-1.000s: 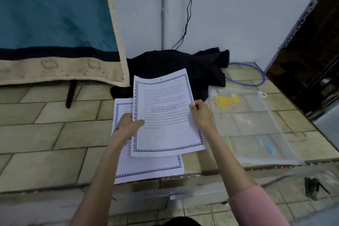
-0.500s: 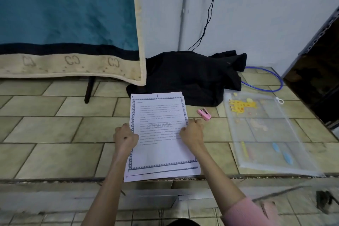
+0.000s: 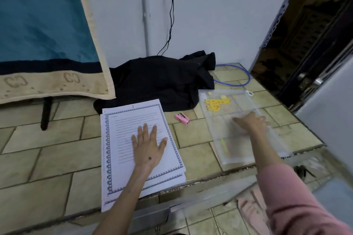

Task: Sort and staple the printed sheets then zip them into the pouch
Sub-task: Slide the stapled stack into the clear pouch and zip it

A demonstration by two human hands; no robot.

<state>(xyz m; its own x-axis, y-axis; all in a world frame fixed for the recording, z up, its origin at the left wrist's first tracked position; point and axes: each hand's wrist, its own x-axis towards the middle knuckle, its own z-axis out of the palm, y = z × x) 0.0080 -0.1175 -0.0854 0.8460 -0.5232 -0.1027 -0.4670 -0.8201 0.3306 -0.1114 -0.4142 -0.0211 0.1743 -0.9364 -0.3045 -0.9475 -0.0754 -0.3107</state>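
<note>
The stack of printed sheets (image 3: 141, 150) lies on the tiled ledge (image 3: 57, 139), its edges slightly fanned. The left hand (image 3: 148, 147) presses flat on it with straight, spread fingers, gripping nothing. Loose paper is light and slides easily, so it is probably best squared by its edges before stapling at a corner. Just to the right sits the small pink stapler (image 3: 182, 118), untouched and rigid enough to pinch by its sides. Further right, the right hand (image 3: 250, 122) rests on the clear zip pouch (image 3: 242, 126), blurred, so whether it grips cannot be told. The pouch looks thin, floppy and slick; the zip end is likely the surest hold
</note>
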